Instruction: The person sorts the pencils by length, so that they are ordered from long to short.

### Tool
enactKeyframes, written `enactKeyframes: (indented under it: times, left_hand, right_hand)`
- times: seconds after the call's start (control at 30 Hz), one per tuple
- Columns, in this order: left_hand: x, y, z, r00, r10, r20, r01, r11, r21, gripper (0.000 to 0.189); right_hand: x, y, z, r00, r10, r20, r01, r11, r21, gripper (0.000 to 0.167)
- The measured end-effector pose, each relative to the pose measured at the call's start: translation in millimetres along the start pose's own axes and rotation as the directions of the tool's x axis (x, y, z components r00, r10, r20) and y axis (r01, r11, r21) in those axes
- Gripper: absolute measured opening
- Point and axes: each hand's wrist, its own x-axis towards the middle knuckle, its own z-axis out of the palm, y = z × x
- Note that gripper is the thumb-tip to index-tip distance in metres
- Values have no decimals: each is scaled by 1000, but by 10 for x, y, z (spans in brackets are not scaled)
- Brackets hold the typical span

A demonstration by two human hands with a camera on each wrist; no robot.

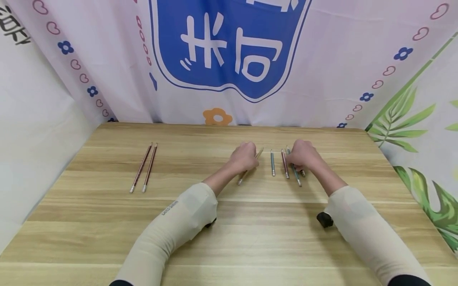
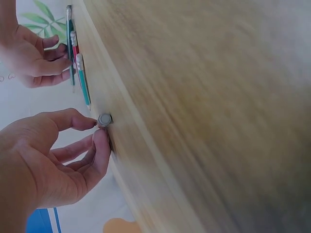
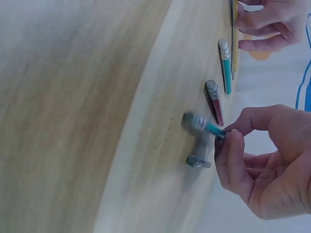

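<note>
My left hand [image 1: 245, 155] pinches a yellow pencil [image 1: 242, 178] between thumb and fingers. In the left wrist view the pencil's eraser end [image 2: 105, 120] points at the camera, close to the tabletop. With thumb and forefinger, my right hand [image 1: 302, 155] pinches a teal pencil [image 3: 213, 129], its white eraser end slanting toward me. Under that hand lies another pencil [image 3: 197, 161], mostly hidden. Between the hands lie a shorter teal pencil [image 1: 272, 163] and a dark red pencil [image 1: 285, 163], side by side with erasers toward me.
Two dark red pencils [image 1: 141, 169] lie apart at the left of the wooden table [image 1: 250, 246], nearly parallel. A printed cloth [image 1: 332, 59] hangs along the table's back edge. White sheeting [image 1: 39, 131] stands at the left, a leaf-patterned one at the right.
</note>
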Motion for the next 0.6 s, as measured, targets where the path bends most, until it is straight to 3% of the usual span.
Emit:
enactKeyframes:
  times: [0.2, 0.27, 0.43, 0.6]
  left_hand:
    - [-15, -2, -26, 1000, -18, -12, 18, 999, 33, 40]
    - [-15, -9, -29, 1000, -18, -17, 19, 999, 44, 40]
    - [-19, -28, -32, 999, -20, -28, 21, 999, 50, 42]
    - [-31, -36, -42, 999, -26, -39, 28, 999, 42, 40]
  right_hand:
    - [-38, 79, -36, 1000, -14, -26, 18, 988, 155, 13]
    - [-40, 106, -32, 1000, -10, -20, 14, 973, 232, 18]
    - [-54, 148, -10, 999, -5, 34, -11, 894, 449, 25]
    - [-74, 175, 12, 998, -24, 57, -10, 843, 538, 24]
